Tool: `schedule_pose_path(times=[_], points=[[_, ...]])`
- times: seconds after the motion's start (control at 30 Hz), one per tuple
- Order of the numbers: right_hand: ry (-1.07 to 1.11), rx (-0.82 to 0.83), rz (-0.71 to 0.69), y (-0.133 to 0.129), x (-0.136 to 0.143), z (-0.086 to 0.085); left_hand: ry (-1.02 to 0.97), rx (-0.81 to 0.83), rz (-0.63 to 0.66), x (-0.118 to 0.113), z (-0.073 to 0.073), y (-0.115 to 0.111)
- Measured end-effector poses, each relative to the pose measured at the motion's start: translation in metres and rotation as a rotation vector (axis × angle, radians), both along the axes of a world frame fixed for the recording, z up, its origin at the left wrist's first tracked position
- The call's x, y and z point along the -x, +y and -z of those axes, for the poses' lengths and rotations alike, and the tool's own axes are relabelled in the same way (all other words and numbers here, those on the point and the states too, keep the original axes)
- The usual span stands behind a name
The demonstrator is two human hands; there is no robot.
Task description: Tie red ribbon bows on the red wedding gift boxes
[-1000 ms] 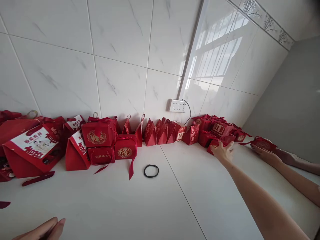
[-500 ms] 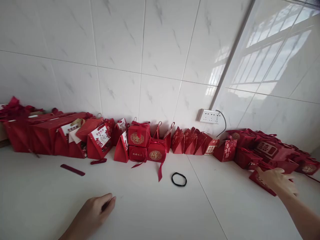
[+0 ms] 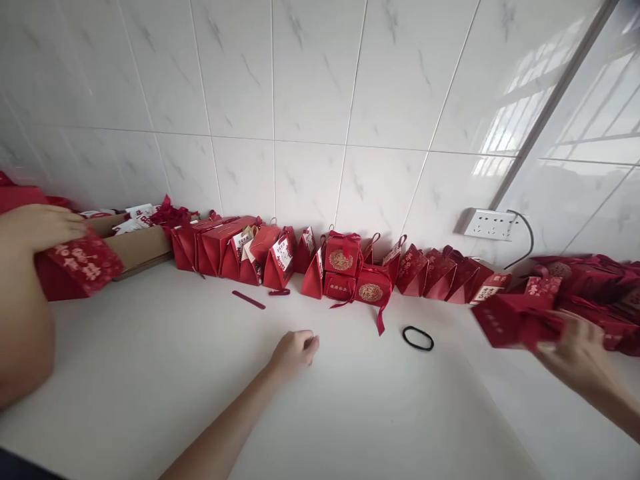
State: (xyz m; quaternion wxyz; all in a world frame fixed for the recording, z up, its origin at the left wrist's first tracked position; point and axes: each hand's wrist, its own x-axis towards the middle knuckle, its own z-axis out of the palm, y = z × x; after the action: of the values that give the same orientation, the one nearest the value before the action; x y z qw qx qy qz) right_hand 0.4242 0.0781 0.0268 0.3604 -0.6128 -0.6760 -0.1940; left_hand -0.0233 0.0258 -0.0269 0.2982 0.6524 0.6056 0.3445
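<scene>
At the right, my right hand (image 3: 583, 343) grips a red gift box (image 3: 510, 320) with a ribbon, lifted off the white table (image 3: 350, 413). Its fingers wrap round the box's near side, which is blurred. My left hand (image 3: 295, 351) rests curled on the table in the middle, with nothing seen in it. In front of it stand two stacked red boxes (image 3: 343, 257) with gold print, and another gold-printed box (image 3: 371, 287) with a hanging ribbon. A black elastic loop (image 3: 418, 339) lies between my hands.
Another person's hand (image 3: 45, 227) rests on a red box (image 3: 80, 265) at the left. Behind it is a cardboard box (image 3: 143, 250) with tags. Red boxes line the tiled wall. Dark red strips (image 3: 249, 299) lie in front of them. A power strip (image 3: 487, 224) is on the wall.
The view has swung left, bringing in the other person's arm and the cardboard box. My right hand has lifted a red box off the table. My left hand remains curled.
</scene>
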Motion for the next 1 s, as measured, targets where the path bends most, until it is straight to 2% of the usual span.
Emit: schedule_pose_path(times=[0.07, 0.2, 0.27, 0.33, 0.43, 0.57, 0.67, 0.77, 0.8, 0.87, 0.93, 1.0], points=[[-0.031, 0.031, -0.217, -0.009, 0.035, 0.001, -0.048, -0.014, -0.018, 0.000, -0.002, -0.001], [-0.013, 0.133, -0.636, -0.035, 0.133, -0.005, -0.139, -0.095, -0.096, 0.001, -0.004, -0.004], [0.013, 0.231, -0.791, -0.043, 0.173, -0.007, -0.187, -0.150, -0.146, 0.002, -0.004, -0.004], [0.056, 0.327, -0.863, -0.045, 0.197, -0.003, -0.233, -0.207, -0.184, 0.004, -0.004, -0.003], [0.257, 0.376, -0.900, -0.042, 0.210, 0.013, -0.277, -0.249, -0.169, 0.004, -0.004, -0.002], [0.387, 0.426, -0.845, -0.045, 0.213, 0.032, -0.299, -0.226, -0.018, -0.002, -0.006, -0.008], [0.369, 0.441, -0.853, -0.057, 0.215, 0.036, -0.302, -0.196, 0.163, -0.009, -0.005, -0.014], [0.384, 0.438, -0.931, -0.068, 0.215, 0.034, -0.324, -0.202, 0.308, -0.011, -0.002, -0.015], [0.417, 0.431, -0.950, -0.069, 0.214, 0.033, -0.338, -0.212, 0.291, -0.011, -0.002, -0.014], [0.527, 0.421, -0.931, -0.071, 0.212, 0.032, -0.365, -0.230, 0.147, -0.009, -0.002, -0.010], [0.630, 0.446, -0.832, -0.071, 0.211, 0.029, -0.372, -0.236, -0.010, -0.007, -0.004, -0.008], [0.658, 0.512, -0.708, -0.071, 0.211, 0.025, -0.378, -0.233, -0.073, -0.006, -0.007, -0.007]])
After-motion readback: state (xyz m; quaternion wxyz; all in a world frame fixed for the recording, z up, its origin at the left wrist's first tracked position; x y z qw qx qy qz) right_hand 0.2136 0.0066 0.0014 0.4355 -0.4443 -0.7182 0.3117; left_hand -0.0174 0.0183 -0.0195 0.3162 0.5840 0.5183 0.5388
